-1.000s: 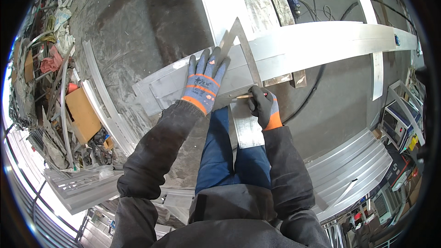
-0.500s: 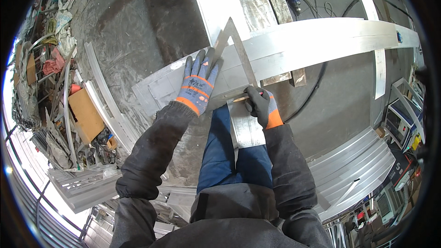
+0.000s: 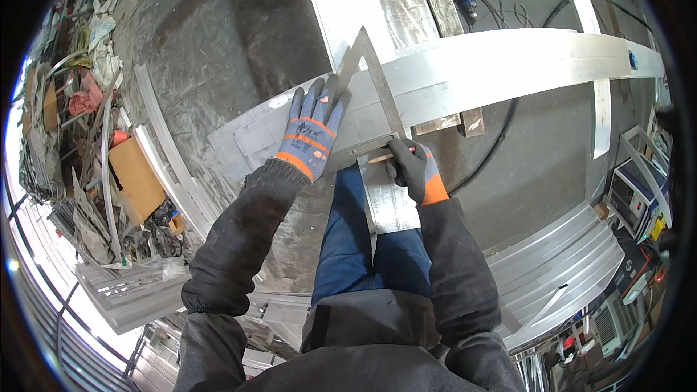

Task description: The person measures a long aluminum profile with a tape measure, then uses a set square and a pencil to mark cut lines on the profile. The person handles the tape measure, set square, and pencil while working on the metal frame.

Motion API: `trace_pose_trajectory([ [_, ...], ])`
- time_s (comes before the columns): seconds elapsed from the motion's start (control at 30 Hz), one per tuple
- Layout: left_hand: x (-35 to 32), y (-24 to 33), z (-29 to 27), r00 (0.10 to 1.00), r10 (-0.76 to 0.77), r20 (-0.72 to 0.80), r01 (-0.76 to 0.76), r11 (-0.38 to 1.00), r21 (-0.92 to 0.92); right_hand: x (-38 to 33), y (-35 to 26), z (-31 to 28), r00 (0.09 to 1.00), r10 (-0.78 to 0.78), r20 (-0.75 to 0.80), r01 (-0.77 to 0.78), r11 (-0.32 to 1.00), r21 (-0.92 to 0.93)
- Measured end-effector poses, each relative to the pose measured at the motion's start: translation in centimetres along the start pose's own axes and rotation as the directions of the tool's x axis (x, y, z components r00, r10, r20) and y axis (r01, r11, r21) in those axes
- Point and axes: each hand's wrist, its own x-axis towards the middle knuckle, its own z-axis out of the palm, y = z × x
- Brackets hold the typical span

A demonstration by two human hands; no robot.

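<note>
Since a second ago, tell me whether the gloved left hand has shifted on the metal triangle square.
No. The left hand stays flat on the metal triangle square, same spot against the long aluminium bar; only the camera view drifted slightly.

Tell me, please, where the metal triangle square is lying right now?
In the head view the metal triangle square lies at top centre on the long aluminium strip, pinned by the left hand, with the right hand just below it.

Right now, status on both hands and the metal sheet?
Left hand flat on the metal triangle square, pinning it to the metal sheet. Right hand holds a pencil at the square's lower edge. Nothing blocking.
</note>
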Motion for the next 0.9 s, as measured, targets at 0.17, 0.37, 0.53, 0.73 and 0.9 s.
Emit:
trace_pose_trajectory([
  [0.17, 0.0, 0.1, 0.2, 0.999, -0.01, -0.03, 0.011, 1.0, 0.021, -3.7, -1.3, -1.0, 0.982, -0.055, -0.179, 0.05, 0.998, -0.029],
  [0.37, 0.0, 0.2, 0.7, 0.999, -0.045, 0.007, 0.044, 0.996, 0.076, -1.9, -4.7, -1.3, 0.783, -0.504, -0.364, 0.449, 0.864, -0.229],
  [0.53, 0.0, 0.2, 0.7, 0.998, -0.058, -0.006, 0.058, 0.997, 0.05, 3.4, -6.6, 0.6, 0.559, -0.817, -0.139, 0.565, 0.498, -0.658],
  [0.73, 0.1, 0.4, 0.4, 0.994, -0.083, 0.075, 0.078, 0.995, 0.069, 5.6, -7.1, 1.4, 0.571, -0.814, -0.103, 0.532, 0.463, -0.709],
  [0.9, 0.1, 0.6, -0.1, 0.992, -0.087, 0.092, 0.076, 0.99, 0.119, 5.5, -7.3, 1.4, 0.537, -0.842, -0.049, 0.526, 0.38, -0.761],
])
